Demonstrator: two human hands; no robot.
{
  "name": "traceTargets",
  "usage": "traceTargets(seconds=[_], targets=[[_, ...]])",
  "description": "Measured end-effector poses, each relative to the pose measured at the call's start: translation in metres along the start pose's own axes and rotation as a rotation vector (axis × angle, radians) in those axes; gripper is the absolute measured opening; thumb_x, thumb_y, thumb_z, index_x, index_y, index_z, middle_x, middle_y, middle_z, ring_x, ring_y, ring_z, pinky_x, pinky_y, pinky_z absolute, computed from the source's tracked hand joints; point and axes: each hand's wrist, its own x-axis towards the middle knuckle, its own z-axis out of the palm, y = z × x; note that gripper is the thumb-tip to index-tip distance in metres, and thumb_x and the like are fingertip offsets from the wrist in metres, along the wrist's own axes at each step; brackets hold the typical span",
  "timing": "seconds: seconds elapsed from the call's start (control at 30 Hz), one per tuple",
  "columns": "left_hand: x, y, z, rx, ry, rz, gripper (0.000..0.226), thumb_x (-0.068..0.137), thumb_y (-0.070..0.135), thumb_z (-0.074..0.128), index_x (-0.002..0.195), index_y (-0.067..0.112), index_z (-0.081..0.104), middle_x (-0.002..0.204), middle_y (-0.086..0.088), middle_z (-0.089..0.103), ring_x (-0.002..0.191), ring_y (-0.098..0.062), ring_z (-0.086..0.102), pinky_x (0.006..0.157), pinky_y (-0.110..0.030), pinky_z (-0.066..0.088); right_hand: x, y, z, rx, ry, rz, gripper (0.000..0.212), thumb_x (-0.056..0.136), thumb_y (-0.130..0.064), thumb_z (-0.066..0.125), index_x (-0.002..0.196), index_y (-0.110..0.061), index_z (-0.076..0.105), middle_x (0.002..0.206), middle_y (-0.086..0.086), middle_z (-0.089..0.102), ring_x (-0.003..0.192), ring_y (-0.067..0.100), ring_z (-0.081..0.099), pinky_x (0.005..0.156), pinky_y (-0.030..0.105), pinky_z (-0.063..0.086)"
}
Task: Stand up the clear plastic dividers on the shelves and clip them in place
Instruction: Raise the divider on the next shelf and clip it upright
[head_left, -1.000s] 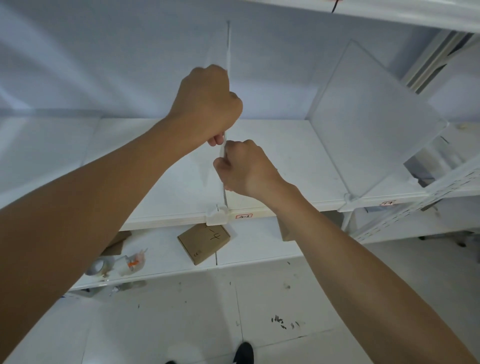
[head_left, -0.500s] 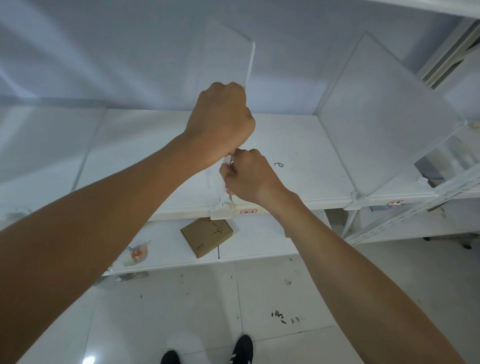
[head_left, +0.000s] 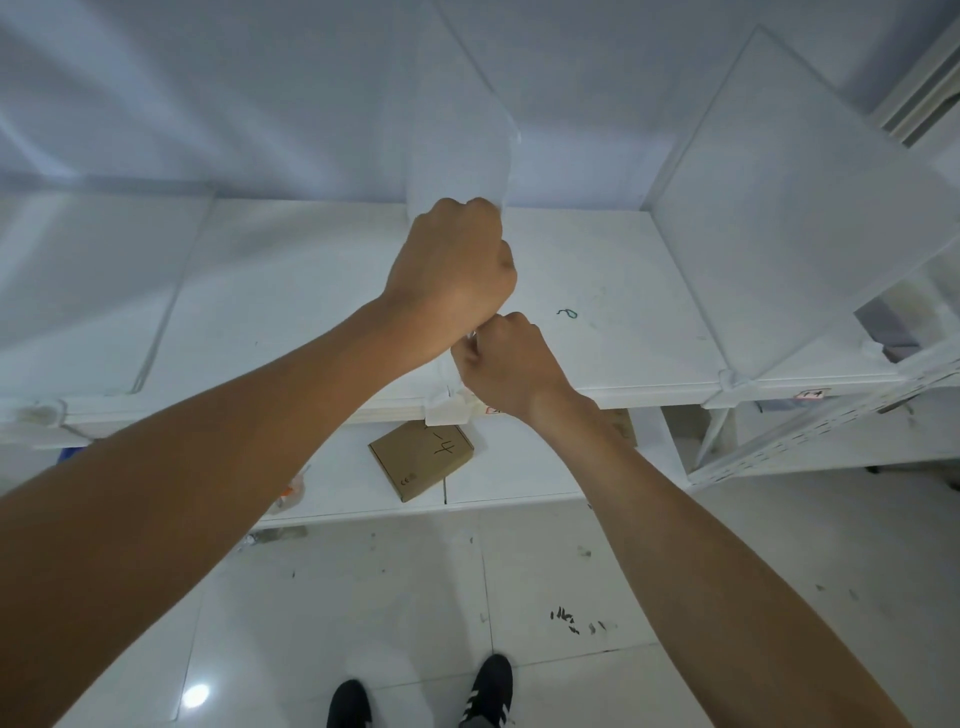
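Note:
A clear plastic divider (head_left: 462, 150) stands upright on the white shelf (head_left: 291, 291), its foot in a white clip (head_left: 445, 408) at the shelf's front edge. My left hand (head_left: 452, 270) is closed around the divider's front edge, higher up. My right hand (head_left: 506, 358) grips the same edge just below, close above the clip. A second clear divider (head_left: 789, 208) stands clipped (head_left: 732, 389) further right. At the far left a third divider (head_left: 171, 291) is only faintly visible, with a clip (head_left: 41, 413) at the shelf front.
A brown cardboard box (head_left: 422, 457) marked with handwriting lies on the lower shelf, with an orange-tinted bag (head_left: 291, 491) left of it. A small green scrap (head_left: 567, 313) lies on the shelf. A perforated metal upright (head_left: 831, 426) runs at right. My black shoes (head_left: 485, 686) stand on the white tiled floor.
My view has tipped down and shifted, so the divider now shows its broad face instead of its edge. Both hands stay gripped on its front edge and have dropped toward the clip.

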Motion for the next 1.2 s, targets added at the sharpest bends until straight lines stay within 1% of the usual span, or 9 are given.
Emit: traceTargets(seconds=[0.1, 0.3, 0.47, 0.57, 0.67, 0.8, 0.93, 1.1, 1.2], targets=[[-0.002, -0.002, 0.006, 0.007, 0.016, -0.001, 0.026, 0.093, 0.010, 0.045, 0.069, 0.008, 0.033, 0.061, -0.004, 0.029, 0.060, -0.025, 0.033, 0.061, -0.032, 0.025, -0.001, 0.002, 0.001, -0.025, 0.002, -0.013, 0.050, 0.097, -0.011, 0.044, 0.062, -0.031, 0.014, 0.052, -0.002, 0.030, 0.050, 0.012, 0.026, 0.050, 0.024, 0.017], [-0.003, -0.009, 0.016, 0.015, 0.030, 0.021, 0.015, 0.093, 0.011, 0.044, 0.080, 0.006, 0.039, 0.060, -0.004, 0.029, 0.068, -0.031, 0.040, 0.061, -0.035, 0.026, 0.003, 0.005, 0.011, -0.012, 0.008, -0.007, 0.050, 0.099, -0.013, 0.043, 0.062, -0.029, 0.014, 0.050, -0.002, 0.030, 0.049, 0.014, 0.027, 0.057, 0.031, 0.021], [-0.002, -0.011, 0.018, 0.047, 0.040, 0.034, 0.034, 0.092, 0.010, 0.044, 0.064, 0.013, 0.025, 0.060, -0.004, 0.028, 0.055, -0.023, 0.031, 0.048, -0.033, 0.018, 0.007, 0.008, 0.014, -0.029, 0.018, -0.032, 0.049, 0.097, -0.011, 0.043, 0.062, -0.028, 0.014, 0.052, -0.001, 0.027, 0.049, 0.014, 0.023, 0.049, 0.027, 0.015], [0.000, -0.010, 0.019, 0.003, 0.044, 0.037, 0.019, 0.093, 0.010, 0.044, 0.076, 0.007, 0.037, 0.060, -0.004, 0.027, 0.064, -0.030, 0.038, 0.056, -0.033, 0.024, 0.010, 0.011, 0.014, -0.035, 0.022, -0.039, 0.049, 0.096, -0.010, 0.043, 0.062, -0.027, 0.013, 0.051, -0.001, 0.025, 0.049, 0.013, 0.021, 0.049, 0.026, 0.012], [0.000, -0.008, 0.020, -0.039, 0.042, 0.027, 0.016, 0.093, 0.009, 0.044, 0.079, 0.005, 0.037, 0.061, -0.004, 0.027, 0.069, -0.032, 0.040, 0.061, -0.035, 0.028, 0.012, 0.012, 0.017, -0.003, 0.020, -0.030, 0.045, 0.092, -0.010, 0.044, 0.060, -0.026, 0.016, 0.048, 0.000, 0.033, 0.047, 0.013, 0.023, 0.049, 0.025, 0.014], [0.000, -0.004, 0.018, -0.053, 0.011, -0.017, 0.036, 0.092, 0.008, 0.045, 0.064, 0.014, 0.023, 0.063, -0.003, 0.028, 0.072, -0.032, 0.041, 0.062, -0.035, 0.030, 0.012, 0.012, 0.022, 0.052, 0.026, 0.005, 0.030, 0.078, -0.017, 0.038, 0.056, -0.023, 0.019, 0.049, 0.009, 0.054, 0.044, 0.014, 0.029, 0.047, 0.025, 0.017], [0.000, -0.002, 0.015, -0.063, -0.020, -0.051, 0.037, 0.090, 0.007, 0.046, 0.063, 0.016, 0.022, 0.065, -0.003, 0.029, 0.074, -0.033, 0.042, 0.063, -0.035, 0.032, 0.012, 0.010, 0.025, 0.052, 0.062, 0.002, 0.035, 0.077, -0.011, 0.041, 0.057, -0.023, 0.015, 0.043, -0.001, 0.030, 0.043, 0.014, 0.017, 0.047, 0.026, 0.012], [-0.001, -0.009, 0.019, -0.052, -0.014, -0.070, 0.015, 0.091, 0.011, 0.047, 0.079, 0.007, 0.039, 0.067, -0.003, 0.034, 0.077, -0.033, 0.044, 0.065, -0.035, 0.033, 0.011, 0.006, 0.023, -0.001, 0.073, 0.001, 0.055, 0.086, -0.001, 0.050, 0.062, -0.029, 0.010, 0.048, -0.005, 0.020, 0.044, 0.014, 0.016, 0.047, 0.023, 0.009], [-0.003, -0.013, 0.018, -0.058, -0.002, -0.080, 0.013, 0.090, 0.009, 0.047, 0.080, 0.005, 0.042, 0.076, -0.013, 0.048, 0.076, -0.034, 0.046, 0.063, -0.034, 0.033, 0.009, 0.003, 0.025, -0.004, 0.067, 0.011, 0.056, 0.087, -0.001, 0.050, 0.063, -0.030, 0.009, 0.049, -0.006, 0.020, 0.044, 0.013, 0.017, 0.048, 0.023, 0.008]])
